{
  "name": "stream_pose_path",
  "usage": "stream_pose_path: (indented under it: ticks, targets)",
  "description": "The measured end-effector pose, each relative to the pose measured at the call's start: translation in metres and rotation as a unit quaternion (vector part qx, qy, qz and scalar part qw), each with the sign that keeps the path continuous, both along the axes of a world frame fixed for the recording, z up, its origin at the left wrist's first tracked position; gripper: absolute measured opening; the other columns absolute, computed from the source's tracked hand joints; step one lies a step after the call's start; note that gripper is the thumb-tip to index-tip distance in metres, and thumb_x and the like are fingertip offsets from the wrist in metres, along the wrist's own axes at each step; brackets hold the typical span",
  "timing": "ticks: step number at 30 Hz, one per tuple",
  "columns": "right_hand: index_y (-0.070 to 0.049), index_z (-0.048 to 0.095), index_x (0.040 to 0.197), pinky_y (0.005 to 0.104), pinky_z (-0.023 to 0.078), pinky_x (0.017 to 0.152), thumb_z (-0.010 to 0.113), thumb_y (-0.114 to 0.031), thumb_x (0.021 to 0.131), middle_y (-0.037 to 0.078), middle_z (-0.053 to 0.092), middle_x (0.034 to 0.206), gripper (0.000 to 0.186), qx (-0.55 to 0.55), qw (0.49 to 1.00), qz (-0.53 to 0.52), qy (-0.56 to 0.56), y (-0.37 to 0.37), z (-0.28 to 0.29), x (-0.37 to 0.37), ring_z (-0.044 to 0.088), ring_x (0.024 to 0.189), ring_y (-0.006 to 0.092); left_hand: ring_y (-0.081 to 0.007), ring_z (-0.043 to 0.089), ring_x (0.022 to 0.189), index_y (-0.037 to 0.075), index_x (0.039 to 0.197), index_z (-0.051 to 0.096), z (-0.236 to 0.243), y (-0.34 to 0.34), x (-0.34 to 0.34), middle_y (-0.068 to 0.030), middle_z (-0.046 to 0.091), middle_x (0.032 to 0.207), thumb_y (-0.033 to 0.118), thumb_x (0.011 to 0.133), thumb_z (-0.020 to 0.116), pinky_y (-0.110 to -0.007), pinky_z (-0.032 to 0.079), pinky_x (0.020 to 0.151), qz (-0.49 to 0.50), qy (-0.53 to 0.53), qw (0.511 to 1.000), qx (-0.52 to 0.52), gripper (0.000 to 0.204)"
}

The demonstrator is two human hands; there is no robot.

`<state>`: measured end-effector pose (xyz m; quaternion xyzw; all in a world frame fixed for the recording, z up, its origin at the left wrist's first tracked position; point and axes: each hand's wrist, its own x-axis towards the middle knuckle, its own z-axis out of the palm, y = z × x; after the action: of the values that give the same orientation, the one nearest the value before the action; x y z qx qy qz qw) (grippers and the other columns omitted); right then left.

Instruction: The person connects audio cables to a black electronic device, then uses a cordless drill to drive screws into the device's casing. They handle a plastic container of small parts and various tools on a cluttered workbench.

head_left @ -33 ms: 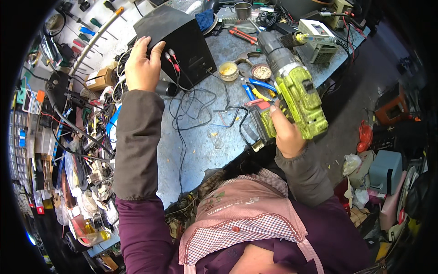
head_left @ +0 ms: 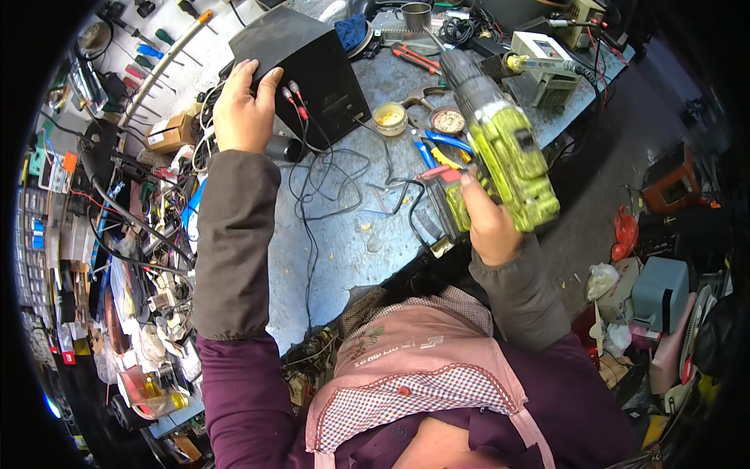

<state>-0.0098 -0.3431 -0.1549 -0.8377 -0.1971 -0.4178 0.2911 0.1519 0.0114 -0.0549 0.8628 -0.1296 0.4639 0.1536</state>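
A black box, shaped like a wedge-topped cabinet, stands on the blue workbench. My left hand grips its near left edge, thumb against the panel and fingers over the top. Red and pale plugs sit in that panel, with thin black cables looping down onto the bench. In my right hand is a yellow-green cordless drill, held by its handle above the bench's right edge. Its chuck points away from me, toward the far side. The fingers around the handle are mostly hidden.
Near the drill lie blue-and-yellow pliers, a tub of yellowish paste and a round tin. Red-handled pliers and a pale power unit are farther back. Heaped parts crowd the left.
The drill has shifted slightly up and to the left, its chuck swinging a little toward the far left. My left hand and the black box look nearly unmoved.
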Motion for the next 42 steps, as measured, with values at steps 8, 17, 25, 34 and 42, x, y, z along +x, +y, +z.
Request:
stream_pose_path:
  ticks: [8,17,25,34,42]
  targets:
    - [0.005,0.076,0.118,0.0415,0.058,0.086,0.080,-0.006,0.090,0.017,0.076,0.111,0.030,0.214,0.967,0.117,0.068,-0.003,0.013,0.037,0.074,0.097,0.0323,-0.0355,0.078,0.102,0.003,0.120,0.079,0.036,-0.013,-0.034,-0.0191,0.079,0.115,0.026,0.099,0.081,-0.042,0.061,0.091,0.077,0.023,0.993,0.090,0.031]
    - [0.004,0.077,0.119,0.0391,0.061,0.088,0.076,-0.002,0.093,0.014,0.079,0.117,0.027,0.278,0.936,0.203,0.066,0.006,0.007,0.028,0.078,0.100,0.0253,-0.0430,0.069,0.124,-0.003,0.140,0.065,-0.057,-0.120,-0.053,-0.0273,0.071,0.130,0.034,0.090,0.086,-0.047,0.055,0.108,-0.049,0.312,0.949,-0.017,0.065]
    - [0.004,0.075,0.121,0.0371,0.060,0.086,0.076,-0.002,0.093,0.013,0.079,0.112,0.028,0.317,0.921,0.209,0.086,0.008,0.005,0.026,0.077,0.096,0.0238,-0.0439,0.073,0.122,-0.008,0.145,0.057,-0.086,-0.146,-0.002,-0.0320,0.074,0.128,0.048,0.084,0.092,-0.049,0.057,0.105,0.032,0.439,0.898,-0.014,0.090]
    - [0.004,0.077,0.116,0.0390,0.060,0.087,0.078,-0.003,0.092,0.015,0.079,0.111,0.024,0.249,0.954,0.163,0.022,0.009,-0.003,0.031,0.077,0.096,0.0288,-0.0418,0.076,0.114,-0.002,0.136,0.068,-0.108,-0.141,0.002,-0.0263,0.078,0.120,0.043,0.085,0.087,-0.048,0.058,0.103,0.054,0.335,0.940,-0.036,0.070]
    - [0.005,0.076,0.118,0.0379,0.059,0.088,0.077,-0.002,0.092,0.012,0.080,0.110,0.027,0.254,0.951,0.171,0.035,0.007,0.005,0.030,0.076,0.096,0.0254,-0.0416,0.075,0.110,-0.009,0.116,0.071,-0.085,-0.133,-0.025,-0.0290,0.074,0.115,0.040,0.080,0.089,-0.048,0.060,0.098,-0.038,0.333,0.927,-0.170,0.064]
